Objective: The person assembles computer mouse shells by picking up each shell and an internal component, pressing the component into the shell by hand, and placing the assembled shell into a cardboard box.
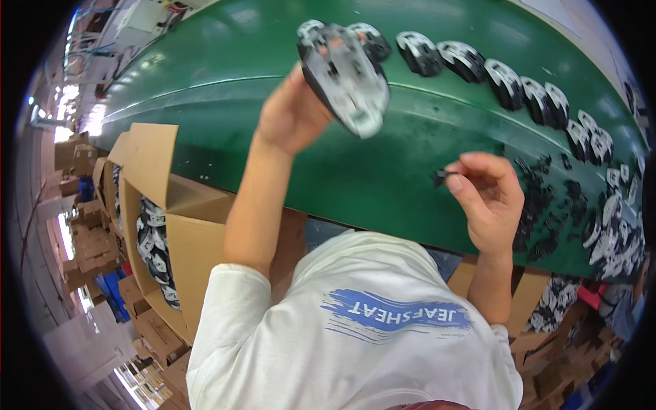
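Note:
My left hand [292, 113] is raised over the far middle of the green table. It grips a black and white moulded plastic shell [350, 82], its hollow side toward me and slightly blurred. Between thumb and forefinger, my right hand [490, 201] pinches a small black plastic piece [441, 178] above the table's near right part. A heap of similar small black pieces [536, 201] lies just right of that hand. Partly hidden behind the held shell is another black and white shell [374, 42]. The two hands are well apart.
More shells [463, 60] stand in a curved row along the far right of the green table [383, 178]. White and black parts [615, 229] are piled at the right edge. An open cardboard box [198, 263] of shells stands at my left, another filled box [529, 297] at my right.

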A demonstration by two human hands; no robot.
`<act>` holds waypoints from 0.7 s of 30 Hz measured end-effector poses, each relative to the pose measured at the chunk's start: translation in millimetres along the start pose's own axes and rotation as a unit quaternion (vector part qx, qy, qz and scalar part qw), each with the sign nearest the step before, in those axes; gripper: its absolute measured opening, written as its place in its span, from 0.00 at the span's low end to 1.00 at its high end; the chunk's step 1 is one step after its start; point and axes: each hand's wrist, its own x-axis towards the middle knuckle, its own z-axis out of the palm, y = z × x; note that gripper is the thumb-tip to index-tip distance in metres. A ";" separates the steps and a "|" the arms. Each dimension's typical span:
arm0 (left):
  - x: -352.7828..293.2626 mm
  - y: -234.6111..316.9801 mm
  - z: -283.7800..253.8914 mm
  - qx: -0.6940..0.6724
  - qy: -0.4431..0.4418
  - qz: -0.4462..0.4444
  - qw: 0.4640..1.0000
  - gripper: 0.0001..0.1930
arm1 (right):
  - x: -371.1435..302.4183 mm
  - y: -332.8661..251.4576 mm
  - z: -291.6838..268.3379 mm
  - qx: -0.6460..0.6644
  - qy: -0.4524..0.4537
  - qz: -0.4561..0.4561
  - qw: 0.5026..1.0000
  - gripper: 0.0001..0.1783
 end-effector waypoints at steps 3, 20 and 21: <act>-28.7 -37.7 58.1 -0.065 -0.037 -0.028 0.997 0.44 | 14.0 -19.3 21.2 -0.023 -0.012 -0.113 0.993 0.19; -58.2 -87.6 106.7 -0.075 0.050 -0.258 0.962 0.29 | -5.9 3.8 11.4 -0.342 0.001 -0.202 0.918 0.16; -61.0 -89.5 105.3 -0.100 0.060 -0.253 0.960 0.29 | -5.8 -2.0 7.9 -0.365 -0.021 -0.198 0.910 0.17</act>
